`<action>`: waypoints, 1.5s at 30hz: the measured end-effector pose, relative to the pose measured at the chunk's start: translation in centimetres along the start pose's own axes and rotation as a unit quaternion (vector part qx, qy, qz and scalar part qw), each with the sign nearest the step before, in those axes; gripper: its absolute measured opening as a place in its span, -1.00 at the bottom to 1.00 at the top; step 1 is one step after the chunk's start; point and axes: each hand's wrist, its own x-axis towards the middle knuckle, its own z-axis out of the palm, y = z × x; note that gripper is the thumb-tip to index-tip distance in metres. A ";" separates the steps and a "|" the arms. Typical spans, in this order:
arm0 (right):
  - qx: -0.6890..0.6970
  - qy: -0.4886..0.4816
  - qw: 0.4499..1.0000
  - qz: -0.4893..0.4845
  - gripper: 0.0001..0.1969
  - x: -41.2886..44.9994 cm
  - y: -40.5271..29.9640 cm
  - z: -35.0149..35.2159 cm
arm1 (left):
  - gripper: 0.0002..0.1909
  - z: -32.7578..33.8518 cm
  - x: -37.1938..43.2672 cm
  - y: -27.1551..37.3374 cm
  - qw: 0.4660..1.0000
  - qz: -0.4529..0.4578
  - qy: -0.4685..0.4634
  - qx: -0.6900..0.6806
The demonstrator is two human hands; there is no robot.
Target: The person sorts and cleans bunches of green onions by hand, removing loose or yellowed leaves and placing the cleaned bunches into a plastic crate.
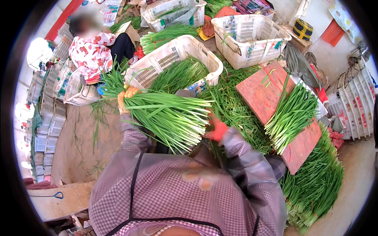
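My left hand (127,96), in a tan-orange glove, grips a large loose bunch of garlic chives (168,113). The leaf ends spread past that hand to the upper left, and the pale stem ends fan out to the right over my lap. Beside those stem ends is my right hand (218,129) in a red glove. Its fingers are partly hidden and blurred, so their hold is unclear. A second bunch of chives (292,118) lies across a reddish board (260,91) at my right.
Ahead stands a white plastic crate (174,48) with chives inside; another crate (251,41) is behind it, to the right. Loose leaves (236,109) cover the floor between crate and board. Tied bundles (316,183) lie at right. A person (91,56) sits at upper left near stacked crates (50,115).
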 end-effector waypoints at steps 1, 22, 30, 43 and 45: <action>0.051 -0.024 0.998 0.020 -0.30 0.1 0.0 0.6 | -0.72 0.0 0.2 -0.1 1.000 0.004 0.010 -0.005; -0.051 0.128 0.989 0.057 -0.52 2.8 4.1 -1.6 | -0.77 -4.8 -1.9 1.3 0.943 0.121 0.263 0.166; 0.146 0.151 0.978 -0.016 -0.73 0.8 4.5 -1.3 | -0.78 -4.9 -1.2 -0.5 0.916 0.137 0.343 0.155; 0.090 0.176 0.953 -0.229 0.12 3.5 4.7 4.4 | -0.83 -7.2 -0.2 -2.5 0.876 0.150 0.406 0.211; 0.022 0.147 0.980 -0.131 -0.34 3.9 4.9 4.1 | -0.84 -4.6 0.6 -3.6 0.868 0.147 0.436 0.187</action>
